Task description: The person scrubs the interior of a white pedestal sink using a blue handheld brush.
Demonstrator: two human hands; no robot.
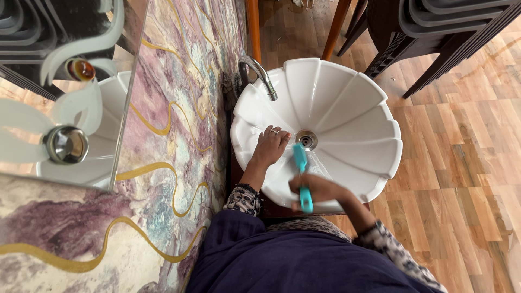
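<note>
A white fluted basin [353, 108] stands below me, with a metal drain [306, 140] at its centre and a curved chrome tap [259, 73] at its left rim. My left hand [269, 146] lies flat on the inner wall of the basin, left of the drain, a ring on one finger. My right hand [317, 190] grips the handle of a turquoise brush [301, 174] at the basin's near rim. The brush head points toward the drain and rests on the basin's inner surface.
A marbled purple wall with gold lines [179, 108] runs along the left, with a mirror [59, 92] mounted on it. Stacked dark chairs [434, 38] and wooden legs [336, 27] stand behind the basin on a wood-plank floor [461, 179].
</note>
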